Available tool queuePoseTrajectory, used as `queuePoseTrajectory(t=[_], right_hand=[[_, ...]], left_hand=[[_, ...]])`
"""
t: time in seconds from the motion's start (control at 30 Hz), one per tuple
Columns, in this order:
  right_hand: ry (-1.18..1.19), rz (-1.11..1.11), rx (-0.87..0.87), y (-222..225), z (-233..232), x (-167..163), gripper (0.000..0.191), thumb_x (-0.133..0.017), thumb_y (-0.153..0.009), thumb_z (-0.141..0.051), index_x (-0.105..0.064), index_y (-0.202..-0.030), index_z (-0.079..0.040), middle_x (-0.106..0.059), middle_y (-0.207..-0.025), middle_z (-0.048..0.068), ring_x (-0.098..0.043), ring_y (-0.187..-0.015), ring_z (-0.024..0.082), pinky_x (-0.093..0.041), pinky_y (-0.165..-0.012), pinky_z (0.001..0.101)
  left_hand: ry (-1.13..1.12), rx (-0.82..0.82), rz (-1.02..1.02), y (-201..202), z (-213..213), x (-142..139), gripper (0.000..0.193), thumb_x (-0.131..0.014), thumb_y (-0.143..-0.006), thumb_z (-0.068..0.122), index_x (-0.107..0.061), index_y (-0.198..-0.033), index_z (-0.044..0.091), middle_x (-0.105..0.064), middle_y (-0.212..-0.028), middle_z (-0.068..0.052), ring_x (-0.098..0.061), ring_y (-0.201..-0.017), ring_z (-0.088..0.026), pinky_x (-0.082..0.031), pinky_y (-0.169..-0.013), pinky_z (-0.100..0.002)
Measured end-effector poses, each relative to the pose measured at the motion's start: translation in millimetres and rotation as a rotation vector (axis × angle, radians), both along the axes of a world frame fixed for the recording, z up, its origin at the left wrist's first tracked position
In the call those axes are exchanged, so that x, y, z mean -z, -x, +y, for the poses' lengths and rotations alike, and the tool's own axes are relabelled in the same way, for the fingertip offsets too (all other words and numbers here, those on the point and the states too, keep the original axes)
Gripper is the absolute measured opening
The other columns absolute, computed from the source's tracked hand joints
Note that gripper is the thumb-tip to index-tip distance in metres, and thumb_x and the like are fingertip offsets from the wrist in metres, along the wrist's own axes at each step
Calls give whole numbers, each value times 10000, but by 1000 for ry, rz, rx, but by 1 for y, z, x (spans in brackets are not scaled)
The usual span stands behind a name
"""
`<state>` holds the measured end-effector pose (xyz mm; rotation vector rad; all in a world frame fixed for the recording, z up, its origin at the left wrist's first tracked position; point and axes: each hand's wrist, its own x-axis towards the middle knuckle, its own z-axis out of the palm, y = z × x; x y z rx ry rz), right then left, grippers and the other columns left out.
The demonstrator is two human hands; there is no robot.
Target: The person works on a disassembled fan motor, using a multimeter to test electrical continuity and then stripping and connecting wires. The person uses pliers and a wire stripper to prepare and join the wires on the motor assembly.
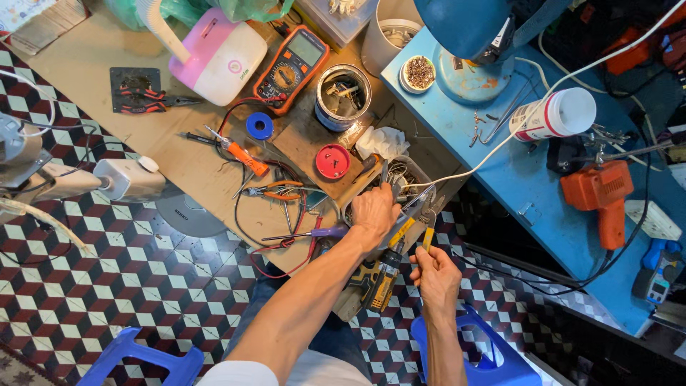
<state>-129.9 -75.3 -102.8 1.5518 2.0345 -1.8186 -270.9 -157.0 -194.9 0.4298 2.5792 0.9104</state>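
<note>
My left hand (374,212) reaches into a round container of hand tools (411,174) at the edge of the wooden board, its fingers closed among the tool handles. My right hand (434,277) is lower and to the right, pinched around a thin yellow-handled tool (427,239) that points up toward the container. Just below my left hand lies a black and yellow cordless drill (382,280). A purple-handled screwdriver (314,233) lies on the board just left of my left wrist.
The board holds an orange multimeter (291,66), a metal tin (343,96), a red lid (333,161), orange pliers (277,191) and a pink-and-white box (221,55). At right stands a blue bench (543,193) with an orange soldering gun (599,196). Blue stools (480,357) stand on the checkered floor.
</note>
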Motion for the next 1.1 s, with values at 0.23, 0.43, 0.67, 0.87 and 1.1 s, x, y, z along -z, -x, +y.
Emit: queuePoseTrajectory(t=[0.23, 0.43, 0.67, 0.87, 1.1], right_hand=[[80, 46, -95, 14, 12, 21, 311, -657, -977, -201, -713, -1145, 55, -712, -859, 68, -569, -638, 107, -437, -571, 246], [-428, 81, -477, 48, 4, 0, 442, -617, -974, -301, -655, -1313, -20, -700, -1132, 119, -703, -963, 239, -535, -844, 335], [-109, 255, -666, 66, -47, -52, 446, -571, -994, -327, -601, -1346, -55, -721, -939, 71, -695, -800, 162, -539, -726, 285], [594, 272, -523, 49, -78, -77, 255, -540, -976, -284, -632, -1088, -75, -636, -805, 11, -585, -617, 88, -388, -474, 236], [583, 364, -492, 34, -121, -59, 244, -601, -1013, -303, -613, -1008, -59, -556, -693, 13, -458, -495, 66, -331, -402, 220]], left_hand=[[-427, -316, 106, 2, -33, -34, 291, -793, -817, 313, -735, -994, 90, -766, -911, -107, -734, -816, -293, -569, -723, -419], [-552, -476, -222, 27, -73, -74, 365, -789, -792, 385, -701, -937, 61, -779, -812, -66, -755, -750, -151, -579, -697, -303], [-590, -451, -360, 17, -102, -119, 450, -834, -775, 441, -696, -880, 26, -718, -769, -55, -653, -677, -120, -529, -607, -302], [-958, -455, -575, -22, -145, -135, 340, -740, -925, 375, -709, -982, 41, -655, -797, 12, -538, -668, -56, -418, -577, -235], [-1231, -542, -644, -68, -187, -139, 300, -644, -979, 322, -730, -1153, 93, -740, -1005, 38, -669, -888, -46, -555, -860, -231]])
